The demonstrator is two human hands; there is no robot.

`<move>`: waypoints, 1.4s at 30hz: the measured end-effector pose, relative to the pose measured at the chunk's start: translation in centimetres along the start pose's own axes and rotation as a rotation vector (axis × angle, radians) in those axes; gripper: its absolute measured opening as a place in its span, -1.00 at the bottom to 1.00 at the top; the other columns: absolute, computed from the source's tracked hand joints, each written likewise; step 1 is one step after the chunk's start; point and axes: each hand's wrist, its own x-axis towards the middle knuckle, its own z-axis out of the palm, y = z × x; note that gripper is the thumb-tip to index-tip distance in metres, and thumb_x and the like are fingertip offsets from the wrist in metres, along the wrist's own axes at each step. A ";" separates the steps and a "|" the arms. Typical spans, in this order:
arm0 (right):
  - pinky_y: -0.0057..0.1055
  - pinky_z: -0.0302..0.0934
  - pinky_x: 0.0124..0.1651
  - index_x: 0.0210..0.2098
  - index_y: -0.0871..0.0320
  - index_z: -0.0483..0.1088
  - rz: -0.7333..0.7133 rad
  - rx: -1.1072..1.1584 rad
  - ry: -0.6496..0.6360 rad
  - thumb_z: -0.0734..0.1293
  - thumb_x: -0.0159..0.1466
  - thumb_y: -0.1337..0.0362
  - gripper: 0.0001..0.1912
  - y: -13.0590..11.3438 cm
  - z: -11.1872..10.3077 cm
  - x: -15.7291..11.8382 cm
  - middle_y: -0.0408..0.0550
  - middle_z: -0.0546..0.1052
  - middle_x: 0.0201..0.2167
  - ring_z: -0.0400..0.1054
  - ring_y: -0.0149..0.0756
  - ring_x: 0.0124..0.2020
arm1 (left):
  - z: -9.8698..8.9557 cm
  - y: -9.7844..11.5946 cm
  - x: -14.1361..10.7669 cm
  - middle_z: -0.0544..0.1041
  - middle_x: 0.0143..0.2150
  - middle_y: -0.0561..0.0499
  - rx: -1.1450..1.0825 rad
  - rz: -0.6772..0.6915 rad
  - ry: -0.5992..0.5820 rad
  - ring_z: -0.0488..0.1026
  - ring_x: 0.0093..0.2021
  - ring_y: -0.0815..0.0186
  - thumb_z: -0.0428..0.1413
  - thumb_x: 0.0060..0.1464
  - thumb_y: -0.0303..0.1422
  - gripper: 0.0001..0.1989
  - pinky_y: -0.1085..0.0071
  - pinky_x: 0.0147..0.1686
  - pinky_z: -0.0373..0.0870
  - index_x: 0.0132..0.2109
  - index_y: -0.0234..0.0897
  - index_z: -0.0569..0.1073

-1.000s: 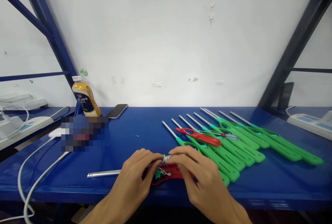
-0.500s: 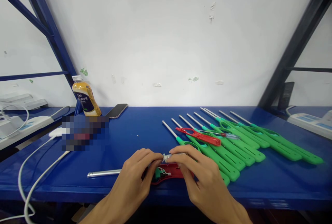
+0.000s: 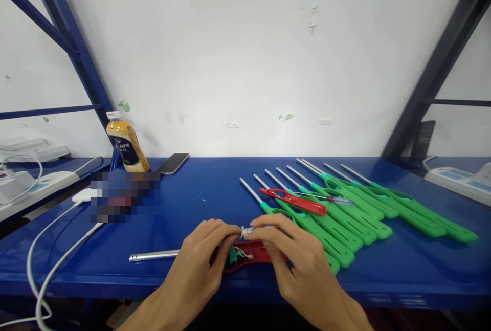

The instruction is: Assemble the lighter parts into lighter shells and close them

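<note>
My left hand (image 3: 203,254) is closed in a pinch at the white end of a small clear plastic part (image 3: 246,230). The other end of that part is gripped by my right hand (image 3: 297,249), whose fingers hide much of it. Just below lies an open red lighter shell (image 3: 257,254), partly behind both hands. Inside the shell show a green piece (image 3: 233,256) and thin white wires (image 3: 243,254). A metal lighter tube (image 3: 153,256) sticks out to the left from behind my left hand.
Several green long-neck lighters (image 3: 337,236) lie in a row at the right. A red half shell (image 3: 303,201) and a screwdriver (image 3: 339,200) rest on them. At the left are a drink bottle (image 3: 128,149), a phone (image 3: 175,163) and white cables (image 3: 32,254).
</note>
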 end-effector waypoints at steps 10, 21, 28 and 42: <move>-0.42 0.41 0.02 0.03 0.07 0.50 -0.001 0.001 -0.019 0.18 0.41 0.60 -0.58 0.1 0.0 0.1 -0.04 0.59 -0.02 0.56 -0.34 -0.03 | 0.0 0.2 0.1 0.60 -0.26 0.15 -0.025 -0.007 -0.011 0.52 -0.31 0.36 0.06 0.40 -0.51 -0.81 0.48 -0.28 0.42 -0.06 -0.12 0.51; -0.42 0.42 0.01 0.02 0.07 0.50 0.010 0.005 0.012 0.18 0.40 0.61 -0.58 0.1 0.0 -0.1 -0.05 0.59 -0.02 0.56 -0.35 -0.04 | 0.0 0.1 0.0 0.61 -0.23 0.15 -0.036 -0.018 -0.001 0.54 -0.28 0.37 0.07 0.41 -0.51 -0.81 0.48 -0.25 0.43 -0.03 -0.12 0.50; -0.42 0.41 0.02 0.03 0.07 0.49 -0.004 -0.003 0.009 0.18 0.41 0.60 -0.59 0.1 0.0 0.0 -0.05 0.59 -0.02 0.55 -0.35 -0.03 | 0.0 0.1 0.1 0.61 -0.22 0.13 -0.054 -0.037 -0.025 0.55 -0.27 0.36 0.06 0.42 -0.50 -0.82 0.48 -0.27 0.42 -0.04 -0.12 0.50; -0.38 0.44 0.00 0.02 0.06 0.50 0.010 0.004 -0.002 0.18 0.40 0.61 -0.58 0.1 0.0 0.1 -0.03 0.60 -0.03 0.57 -0.31 -0.05 | 0.0 0.1 0.0 0.59 -0.25 0.10 -0.063 -0.032 -0.039 0.52 -0.29 0.34 0.05 0.42 -0.50 -0.82 0.46 -0.28 0.43 -0.05 -0.15 0.51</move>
